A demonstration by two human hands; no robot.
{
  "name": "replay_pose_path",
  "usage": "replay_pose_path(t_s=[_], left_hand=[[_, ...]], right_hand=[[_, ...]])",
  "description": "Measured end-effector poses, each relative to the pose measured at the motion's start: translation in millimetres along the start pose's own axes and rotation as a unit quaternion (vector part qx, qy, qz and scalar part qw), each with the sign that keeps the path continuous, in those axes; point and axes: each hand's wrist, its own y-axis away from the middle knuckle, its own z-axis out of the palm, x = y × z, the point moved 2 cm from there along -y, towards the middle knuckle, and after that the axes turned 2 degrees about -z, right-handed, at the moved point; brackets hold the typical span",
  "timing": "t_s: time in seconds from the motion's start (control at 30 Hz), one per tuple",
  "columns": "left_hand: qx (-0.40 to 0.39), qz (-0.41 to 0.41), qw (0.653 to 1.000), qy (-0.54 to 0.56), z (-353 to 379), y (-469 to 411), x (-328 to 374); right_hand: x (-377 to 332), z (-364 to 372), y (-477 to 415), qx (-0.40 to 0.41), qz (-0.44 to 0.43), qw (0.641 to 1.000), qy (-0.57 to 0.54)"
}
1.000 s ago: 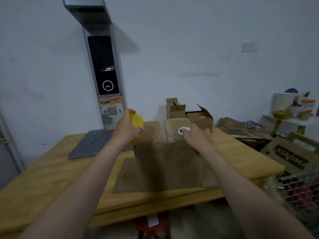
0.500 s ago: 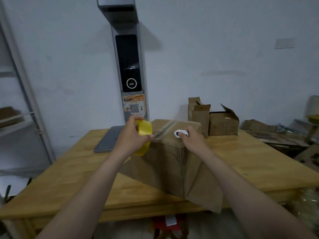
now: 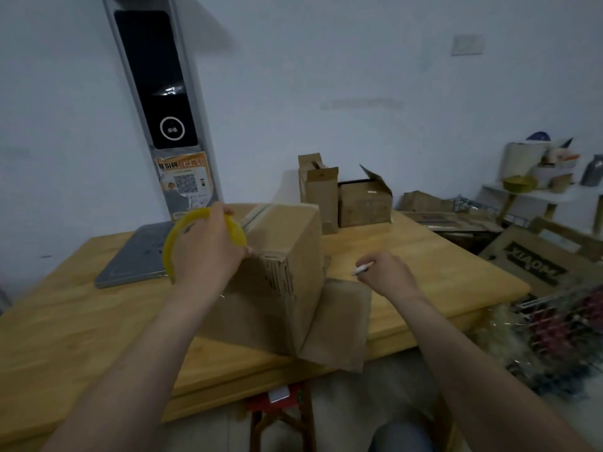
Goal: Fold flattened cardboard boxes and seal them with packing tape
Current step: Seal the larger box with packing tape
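Yellow tape [image 3: 173, 243] gripped by left hand [image 3: 208, 252] at near edge of box [image 3: 293, 249]; seam [image 3: 257, 214] runs away. Right hand [image 3: 391, 275], beside box, pinches white tool [image 3: 363, 268].

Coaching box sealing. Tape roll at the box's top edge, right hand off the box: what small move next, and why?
Probably bring the right hand, pinching a small white object, perhaps a cutter, to the yellow tape roll that the left hand holds at the brown cardboard box's top edge; the top seam already looks taped.

Open tabletop [image 3: 424, 256] right of the cardboard box [image 3: 293, 256], small boxes [image 3: 363, 203] behind it, scanner stand [image 3: 156, 93] at back left
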Motion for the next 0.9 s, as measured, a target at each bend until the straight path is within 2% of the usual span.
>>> replay_pose_path(t_s=[0.23, 0.37, 0.63, 0.73, 0.9], left_hand=[[0.014, -0.001, 1.000, 0.006, 22, -6, 22], [0.025, -0.005, 1.000, 0.001, 30, -8, 36], [0.006, 0.004, 0.996, 0.085, 55, -13, 80], [-0.006, 0.003, 0.993, 0.115, 60, -18, 88], [0.019, 0.001, 0.988, 0.153, 46, -11, 75]], right_hand=[[59, 36, -35, -0.175, 0.021, 0.982, 0.062], [70, 21, -39, -0.205, 0.018, 0.979, 0.016], [46, -25, -29, -0.122, -0.038, 0.988, -0.084], [17, -35, -18, -0.072, -0.097, 0.987, -0.106], [-43, -46, 6, 0.022, -0.225, 0.967, -0.116]])
